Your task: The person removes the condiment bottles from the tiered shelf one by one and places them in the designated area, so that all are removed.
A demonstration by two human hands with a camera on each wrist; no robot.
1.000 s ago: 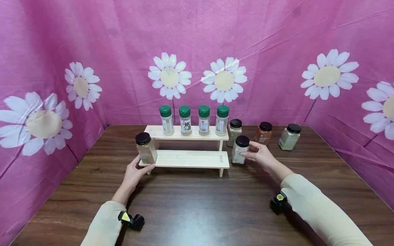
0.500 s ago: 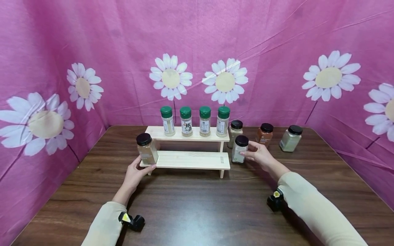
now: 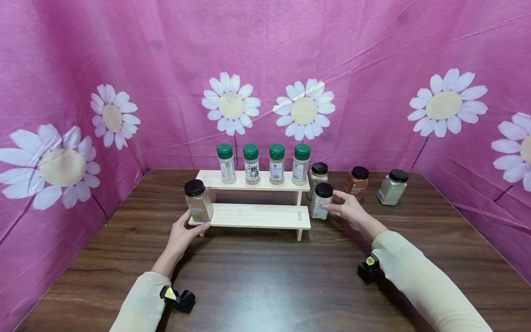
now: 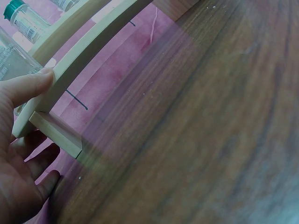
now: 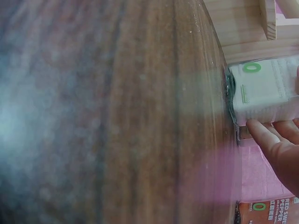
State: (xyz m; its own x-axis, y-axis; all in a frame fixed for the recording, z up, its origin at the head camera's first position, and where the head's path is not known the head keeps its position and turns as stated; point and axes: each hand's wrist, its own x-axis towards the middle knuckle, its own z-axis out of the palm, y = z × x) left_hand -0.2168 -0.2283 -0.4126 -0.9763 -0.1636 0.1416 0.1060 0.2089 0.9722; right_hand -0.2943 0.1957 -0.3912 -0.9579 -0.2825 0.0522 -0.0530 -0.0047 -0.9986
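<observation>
My left hand (image 3: 181,235) grips the left end of a two-step wooden spice rack (image 3: 257,216). In the left wrist view, the thumb lies along the lower board's front edge (image 4: 74,70), with other fingers below it. Beside that thumb, a black-lidded jar of brown spice (image 3: 199,206) stands on the lower step. My right hand (image 3: 350,210) holds a black-lidded jar of pale spice (image 3: 320,205) upright, just off the rack's right end. In the right wrist view its white label (image 5: 266,88) faces the camera. Whether its base touches the table cannot be told.
Several green-capped shakers (image 3: 276,166) line the upper step. Behind the held jar stands another black-lidded jar (image 3: 318,174), partly hidden. Farther right are a red-pepper jar (image 3: 357,184) and a pale green jar (image 3: 392,190). A pink flowered cloth (image 3: 166,92) hangs behind the wooden table (image 3: 257,286).
My right hand has shifted slightly left with the pale spice jar, bringing it closer to the rack's right end. The left hand keeps its grip on the rack.
</observation>
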